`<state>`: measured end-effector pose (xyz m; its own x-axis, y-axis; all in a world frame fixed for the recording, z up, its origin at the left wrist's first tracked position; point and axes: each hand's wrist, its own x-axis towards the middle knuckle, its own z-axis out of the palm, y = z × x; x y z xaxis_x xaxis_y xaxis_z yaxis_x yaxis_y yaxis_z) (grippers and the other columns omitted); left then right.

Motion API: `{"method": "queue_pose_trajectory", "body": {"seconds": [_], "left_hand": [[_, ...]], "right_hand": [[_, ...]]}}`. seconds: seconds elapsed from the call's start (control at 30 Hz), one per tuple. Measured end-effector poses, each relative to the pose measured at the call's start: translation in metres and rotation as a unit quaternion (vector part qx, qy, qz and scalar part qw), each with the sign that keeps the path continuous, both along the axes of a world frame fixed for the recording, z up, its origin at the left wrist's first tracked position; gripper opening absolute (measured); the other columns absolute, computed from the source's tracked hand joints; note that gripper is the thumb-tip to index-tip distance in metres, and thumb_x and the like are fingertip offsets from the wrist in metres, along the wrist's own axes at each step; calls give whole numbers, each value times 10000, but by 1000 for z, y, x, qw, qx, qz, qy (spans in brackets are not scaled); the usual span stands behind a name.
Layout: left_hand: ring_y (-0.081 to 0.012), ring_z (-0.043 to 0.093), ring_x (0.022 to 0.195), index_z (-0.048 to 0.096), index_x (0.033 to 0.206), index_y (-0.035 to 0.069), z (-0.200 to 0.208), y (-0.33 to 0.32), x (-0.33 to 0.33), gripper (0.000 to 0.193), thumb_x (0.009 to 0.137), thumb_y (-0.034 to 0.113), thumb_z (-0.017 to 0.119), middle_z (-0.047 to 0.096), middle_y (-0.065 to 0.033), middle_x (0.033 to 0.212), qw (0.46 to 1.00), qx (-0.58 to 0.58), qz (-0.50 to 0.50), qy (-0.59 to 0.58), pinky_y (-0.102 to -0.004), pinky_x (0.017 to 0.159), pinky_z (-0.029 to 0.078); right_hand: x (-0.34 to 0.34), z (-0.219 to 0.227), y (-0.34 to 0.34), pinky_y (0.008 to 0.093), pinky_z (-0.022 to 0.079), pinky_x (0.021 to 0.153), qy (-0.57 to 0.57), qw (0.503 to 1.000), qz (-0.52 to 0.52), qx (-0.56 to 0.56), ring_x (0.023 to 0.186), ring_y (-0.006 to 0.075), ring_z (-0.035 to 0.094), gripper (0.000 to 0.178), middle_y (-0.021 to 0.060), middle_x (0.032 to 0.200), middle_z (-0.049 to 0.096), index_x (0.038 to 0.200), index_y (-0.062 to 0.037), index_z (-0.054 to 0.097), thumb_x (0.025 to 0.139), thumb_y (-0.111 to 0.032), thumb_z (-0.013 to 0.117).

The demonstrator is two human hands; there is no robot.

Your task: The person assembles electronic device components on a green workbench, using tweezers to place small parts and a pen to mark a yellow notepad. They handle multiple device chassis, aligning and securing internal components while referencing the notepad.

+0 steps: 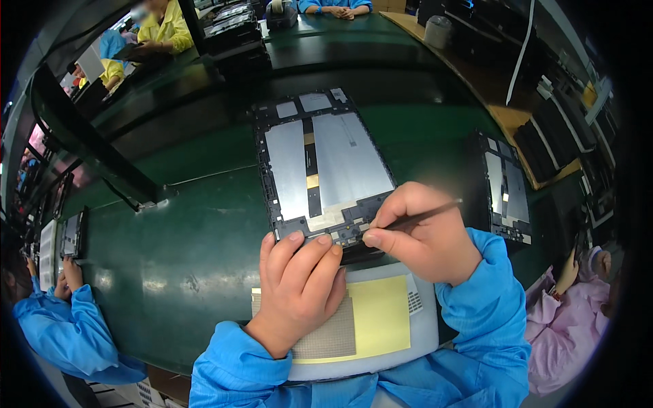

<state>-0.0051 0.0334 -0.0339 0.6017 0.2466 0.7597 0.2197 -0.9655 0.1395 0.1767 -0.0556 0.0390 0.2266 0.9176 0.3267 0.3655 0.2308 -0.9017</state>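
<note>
An opened tablet body (354,156), with a black frame, a silver plate and a dark ribbon cable (313,163) down its middle, lies in front of me. My left hand (299,285) rests its outstretched fingertips along the near edge, by the small circuit parts. In a pinch between thumb and forefinger, my right hand (425,234) holds dark tweezers (425,214). Their tips are hidden by the fingers, close to the near right corner of the tablet body. Below my hands, a yellow sheet (384,316) and a grid-patterned sheet (326,336) lie on a pale padded board (425,343).
Another opened tablet body (507,187) lies to the right. A dark metal post (95,136) stands on the green table (183,238) at left. Stacked trays (235,41) are at the back. Co-workers sit left, right and opposite; a pink sleeve (564,326) is near my right.
</note>
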Motion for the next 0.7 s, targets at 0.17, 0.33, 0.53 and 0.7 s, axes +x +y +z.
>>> {"method": "queue_pose_trajectory", "body": {"seconds": [0.17,0.33,0.53,0.7], "left_hand": [[-362,453,1165,522,1161,5,5,3,-3,561,658,83,756,515,-166,1208,992,-102,-52,-59,-505,1006,362],[-241,451,1211,277,1389,-87,-9,18,-2,650,876,127,614,459,-184,1306,942,-312,5,-120,-360,1041,357],[-251,465,1229,356,1379,-95,1,21,-1,653,825,77,657,440,-181,1364,829,-523,-75,-184,-344,1037,368],[-219,478,1232,227,1442,-76,36,1,-20,780,786,-54,649,434,-158,1381,770,-537,-169,-300,-342,1041,388]], "right_hand": [[9,-21,-7,257,505,608,188,959,-75,199,670,130,605,138,62,859,574,963,-32,542,873,-9,643],[31,-46,-3,257,489,751,135,961,-230,69,839,131,627,180,77,912,635,1114,-24,535,991,-149,497],[18,-57,0,296,448,919,56,986,-123,92,1027,164,557,271,191,1167,568,1103,18,475,885,-26,631],[-2,-54,-2,350,436,977,91,975,-59,193,1138,240,552,351,218,1231,537,1099,14,464,830,-3,688]]}}
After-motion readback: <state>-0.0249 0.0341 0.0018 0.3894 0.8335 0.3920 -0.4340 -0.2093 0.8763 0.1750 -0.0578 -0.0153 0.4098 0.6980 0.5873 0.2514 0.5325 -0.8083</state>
